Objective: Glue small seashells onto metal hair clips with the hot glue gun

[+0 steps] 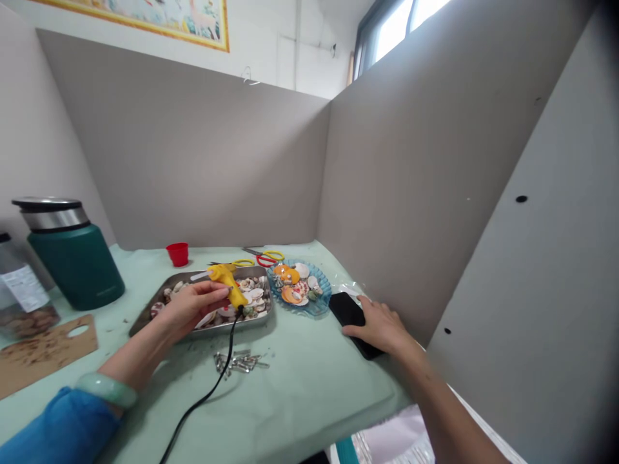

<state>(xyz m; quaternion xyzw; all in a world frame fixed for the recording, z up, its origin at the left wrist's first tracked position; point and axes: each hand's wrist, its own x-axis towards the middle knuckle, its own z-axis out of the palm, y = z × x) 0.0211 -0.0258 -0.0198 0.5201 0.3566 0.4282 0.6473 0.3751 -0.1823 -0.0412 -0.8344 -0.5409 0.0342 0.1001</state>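
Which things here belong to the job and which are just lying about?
Likely in the job:
yellow glue gun, in left hand
tray of shells
blue plate of shells
metal clips
scissors, maybe

Probably just lying about:
green bottle
jar
red cup
brown board
black phone, though right hand rests on it

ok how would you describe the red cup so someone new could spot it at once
Start at the big green flask on the table's left side. The cup stands right of it, between the metal tray and the back panel. It is small and upright, unlike the red scissors handle lying farther right.
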